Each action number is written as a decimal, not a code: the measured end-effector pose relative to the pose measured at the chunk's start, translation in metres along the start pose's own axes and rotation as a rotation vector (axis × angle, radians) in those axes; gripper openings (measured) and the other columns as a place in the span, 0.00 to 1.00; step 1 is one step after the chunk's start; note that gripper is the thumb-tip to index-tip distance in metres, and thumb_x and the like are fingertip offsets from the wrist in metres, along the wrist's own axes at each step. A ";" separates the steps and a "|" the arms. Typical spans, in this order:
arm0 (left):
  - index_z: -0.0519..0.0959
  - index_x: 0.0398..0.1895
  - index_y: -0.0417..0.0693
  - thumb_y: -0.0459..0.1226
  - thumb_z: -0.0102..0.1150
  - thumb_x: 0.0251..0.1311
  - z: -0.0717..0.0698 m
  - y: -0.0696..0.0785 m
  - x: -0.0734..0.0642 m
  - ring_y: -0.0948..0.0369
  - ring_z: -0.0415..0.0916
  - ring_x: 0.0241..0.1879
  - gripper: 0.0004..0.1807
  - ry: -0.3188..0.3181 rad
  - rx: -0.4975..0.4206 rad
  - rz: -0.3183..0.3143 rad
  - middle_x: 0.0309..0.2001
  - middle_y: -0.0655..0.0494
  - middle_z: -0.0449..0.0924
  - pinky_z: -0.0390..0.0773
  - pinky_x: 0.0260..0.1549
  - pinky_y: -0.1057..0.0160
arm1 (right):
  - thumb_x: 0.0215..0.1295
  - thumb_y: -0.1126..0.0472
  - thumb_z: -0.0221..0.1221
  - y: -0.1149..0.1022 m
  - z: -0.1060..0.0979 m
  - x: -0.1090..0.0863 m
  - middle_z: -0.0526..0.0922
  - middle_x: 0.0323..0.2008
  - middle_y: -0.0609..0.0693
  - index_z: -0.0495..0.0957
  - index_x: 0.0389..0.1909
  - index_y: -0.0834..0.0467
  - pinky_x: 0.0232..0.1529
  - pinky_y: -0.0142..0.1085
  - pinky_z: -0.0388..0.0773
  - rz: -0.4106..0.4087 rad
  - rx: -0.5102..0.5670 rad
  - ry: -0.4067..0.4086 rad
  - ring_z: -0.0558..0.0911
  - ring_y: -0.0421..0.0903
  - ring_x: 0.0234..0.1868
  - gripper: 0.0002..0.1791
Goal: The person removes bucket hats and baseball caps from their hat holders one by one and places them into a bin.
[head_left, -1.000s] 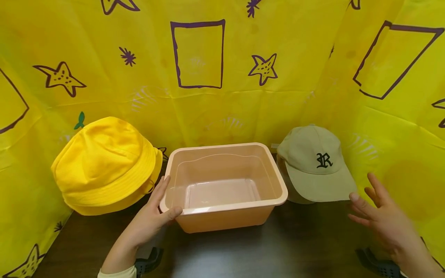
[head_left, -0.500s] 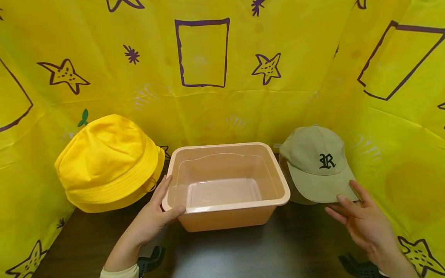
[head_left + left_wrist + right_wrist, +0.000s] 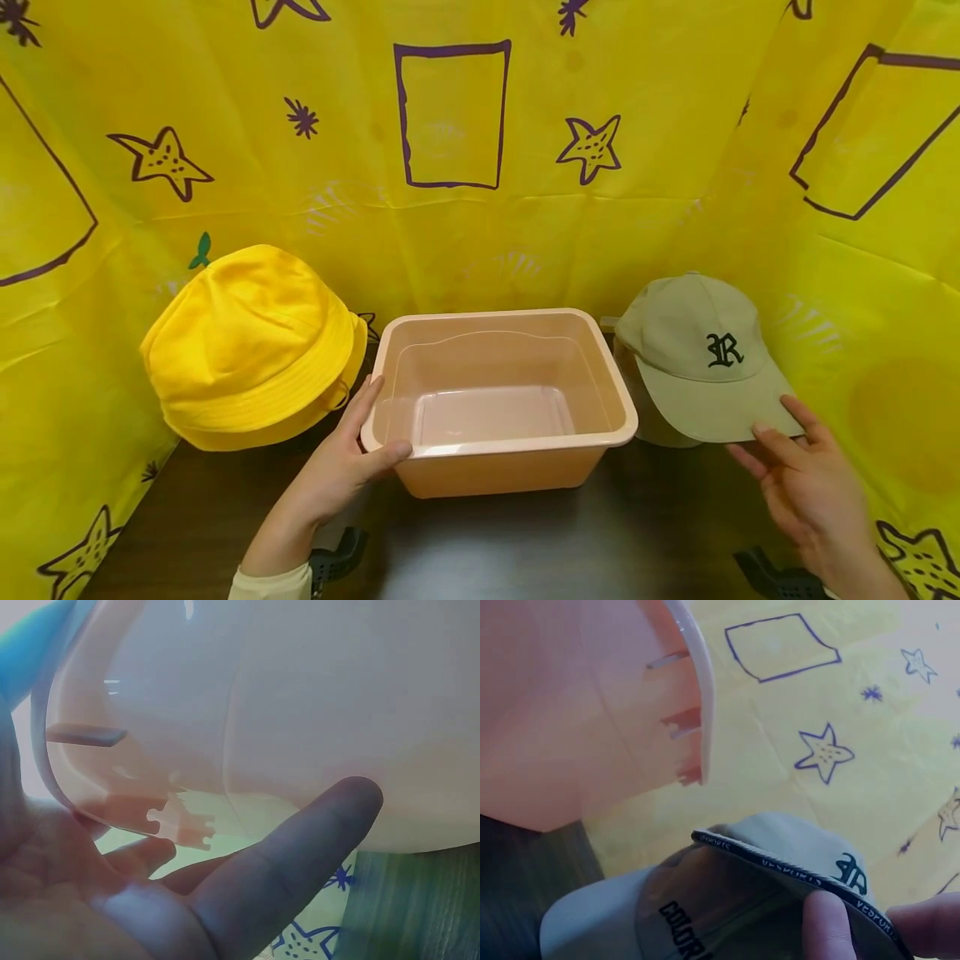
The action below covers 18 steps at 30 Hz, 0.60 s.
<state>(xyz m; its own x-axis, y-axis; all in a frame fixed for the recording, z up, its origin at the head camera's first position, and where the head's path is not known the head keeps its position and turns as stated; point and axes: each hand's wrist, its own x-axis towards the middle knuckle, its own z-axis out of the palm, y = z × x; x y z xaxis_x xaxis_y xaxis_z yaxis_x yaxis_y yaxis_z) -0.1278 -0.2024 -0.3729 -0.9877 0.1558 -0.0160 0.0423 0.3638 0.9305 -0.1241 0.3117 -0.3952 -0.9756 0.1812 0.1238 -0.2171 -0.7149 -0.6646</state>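
Observation:
My left hand grips the near left corner of a peach plastic basin, thumb on the front and fingers along the left side. The left wrist view shows the thumb lying across the basin's wall. To the right, my right hand pinches the brim of a beige baseball cap with a black R. In the right wrist view the brim's dark lettered edge runs between thumb and finger. Beneath this cap sits another cap with dark lettering, partly hidden. Nothing lies inside the basin.
A yellow bucket hat stands left of the basin, with another yellow brim showing under it. Yellow cloth printed with stars encloses the back and both sides. The dark wooden table runs in front of the basin.
My right hand has come in leftward from beside the cap and taken hold of its brim. The left hand stays on the basin; the whole view has shifted slightly.

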 end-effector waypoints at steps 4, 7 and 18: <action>0.48 0.81 0.60 0.47 0.72 0.57 0.000 0.000 0.000 0.41 0.61 0.65 0.54 -0.004 -0.021 -0.013 0.80 0.55 0.30 0.78 0.48 0.58 | 0.68 0.86 0.42 -0.003 0.001 0.001 0.76 0.47 0.57 0.68 0.59 0.60 0.36 0.51 0.83 -0.016 0.064 -0.024 0.84 0.54 0.42 0.27; 0.48 0.81 0.60 0.47 0.72 0.57 0.000 0.000 -0.001 0.41 0.61 0.65 0.54 -0.002 -0.019 -0.014 0.80 0.55 0.30 0.78 0.48 0.57 | 0.68 0.86 0.41 -0.005 0.000 0.001 0.76 0.48 0.57 0.69 0.59 0.60 0.36 0.51 0.83 -0.010 0.093 -0.032 0.84 0.55 0.42 0.26; 0.47 0.81 0.60 0.47 0.73 0.56 0.000 -0.001 0.001 0.41 0.64 0.63 0.55 -0.008 -0.042 0.006 0.80 0.56 0.32 0.77 0.49 0.57 | 0.69 0.85 0.40 -0.019 -0.003 0.010 0.77 0.51 0.59 0.69 0.61 0.62 0.34 0.50 0.83 -0.026 0.134 -0.065 0.85 0.57 0.42 0.26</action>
<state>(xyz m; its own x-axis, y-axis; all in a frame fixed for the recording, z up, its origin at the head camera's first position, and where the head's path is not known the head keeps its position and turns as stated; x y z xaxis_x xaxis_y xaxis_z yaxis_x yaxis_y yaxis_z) -0.1286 -0.2022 -0.3739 -0.9862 0.1647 -0.0133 0.0413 0.3238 0.9452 -0.1296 0.3290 -0.3830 -0.9686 0.1599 0.1904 -0.2407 -0.7950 -0.5568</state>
